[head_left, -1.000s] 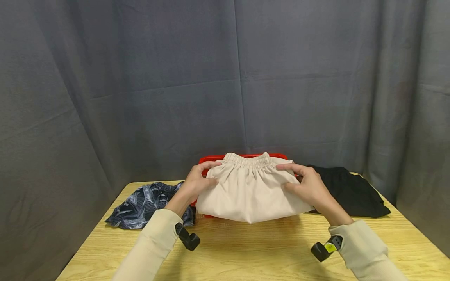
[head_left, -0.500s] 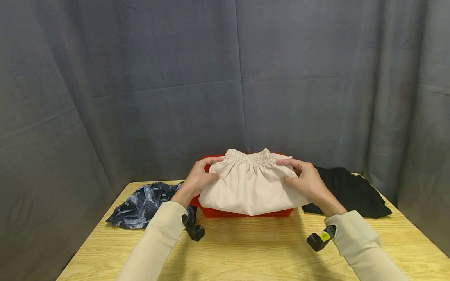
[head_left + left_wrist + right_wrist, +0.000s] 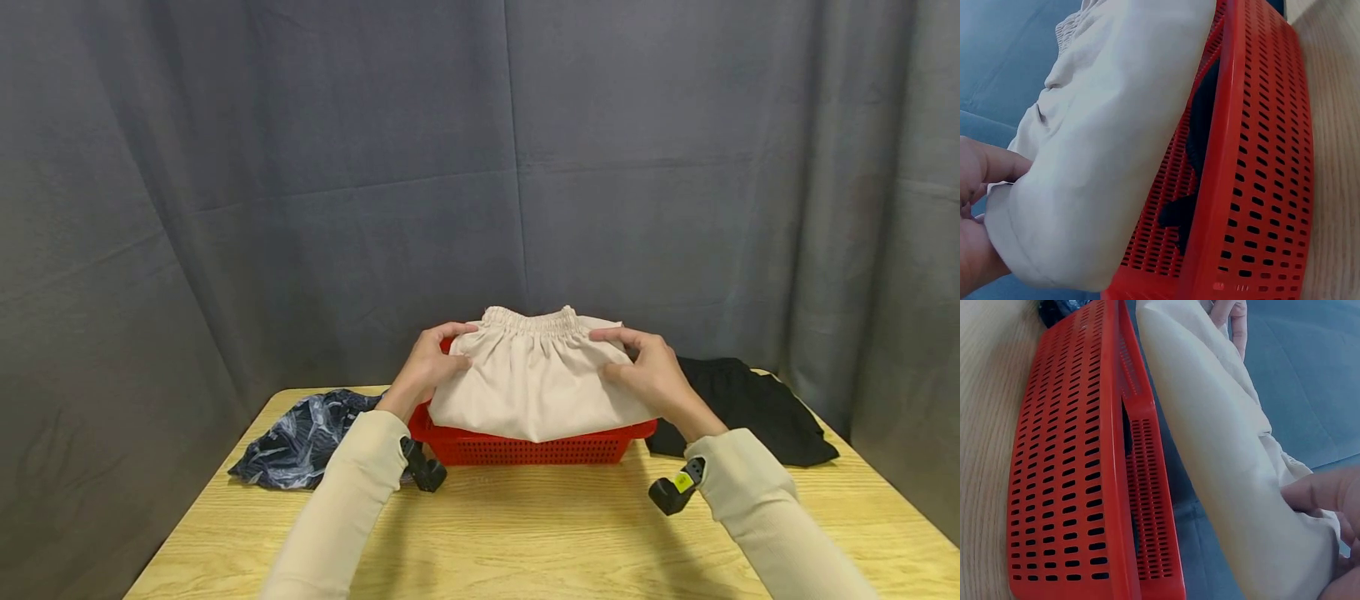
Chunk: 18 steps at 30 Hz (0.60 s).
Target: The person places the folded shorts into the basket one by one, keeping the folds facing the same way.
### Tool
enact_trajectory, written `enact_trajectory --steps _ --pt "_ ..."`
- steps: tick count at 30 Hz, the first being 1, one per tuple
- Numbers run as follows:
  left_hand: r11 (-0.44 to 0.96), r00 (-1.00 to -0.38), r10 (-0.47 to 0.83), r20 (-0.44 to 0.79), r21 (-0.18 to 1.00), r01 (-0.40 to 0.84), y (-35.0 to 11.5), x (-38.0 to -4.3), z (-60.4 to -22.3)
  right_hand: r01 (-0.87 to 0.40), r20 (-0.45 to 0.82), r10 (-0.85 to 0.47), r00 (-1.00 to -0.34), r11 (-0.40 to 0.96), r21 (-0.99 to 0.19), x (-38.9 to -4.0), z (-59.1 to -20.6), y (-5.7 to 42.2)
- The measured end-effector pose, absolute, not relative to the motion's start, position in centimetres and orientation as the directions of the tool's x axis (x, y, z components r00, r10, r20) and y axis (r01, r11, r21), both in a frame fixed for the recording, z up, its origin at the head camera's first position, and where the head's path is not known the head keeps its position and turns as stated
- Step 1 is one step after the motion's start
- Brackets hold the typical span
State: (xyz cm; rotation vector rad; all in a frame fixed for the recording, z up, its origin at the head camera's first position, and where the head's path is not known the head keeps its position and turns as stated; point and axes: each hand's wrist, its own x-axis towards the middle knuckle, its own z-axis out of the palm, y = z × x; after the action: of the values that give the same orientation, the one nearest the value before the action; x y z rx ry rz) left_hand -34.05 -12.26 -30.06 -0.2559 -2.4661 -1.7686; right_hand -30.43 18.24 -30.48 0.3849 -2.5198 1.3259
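Folded beige shorts (image 3: 536,387) with a gathered elastic waistband hang spread between my two hands, over the red basket (image 3: 525,452). At the left side of the shorts, my left hand (image 3: 426,367) pinches the cloth between thumb and fingers. My right hand (image 3: 654,379) pinches the opposite side in the same way. The left wrist view shows the folded lower edge of the shorts (image 3: 1104,125) above the basket's rim (image 3: 1219,162). Inside the basket lies dark cloth (image 3: 1200,131), partly hidden. From the right wrist, the shorts (image 3: 1216,425) stand above and apart from the rim.
Dark patterned clothing (image 3: 303,437) lies on the wooden table (image 3: 525,533), left of the basket. A black garment (image 3: 746,408) lies on the right. Behind the table hangs a grey curtain (image 3: 390,167).
Both hands have moved forward and away from me with the beige shorts, higher in the head view. More of the red basket's front now shows below the cloth.
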Motion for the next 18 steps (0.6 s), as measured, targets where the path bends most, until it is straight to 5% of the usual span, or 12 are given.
enact_trajectory --steps 18 --pt "0.318 -0.980 0.072 0.187 0.927 0.200 -12.3 -35.9 -29.9 -0.250 0.261 -0.043 -0.964 0.466 -0.849 -32.3 -30.3 17.7"
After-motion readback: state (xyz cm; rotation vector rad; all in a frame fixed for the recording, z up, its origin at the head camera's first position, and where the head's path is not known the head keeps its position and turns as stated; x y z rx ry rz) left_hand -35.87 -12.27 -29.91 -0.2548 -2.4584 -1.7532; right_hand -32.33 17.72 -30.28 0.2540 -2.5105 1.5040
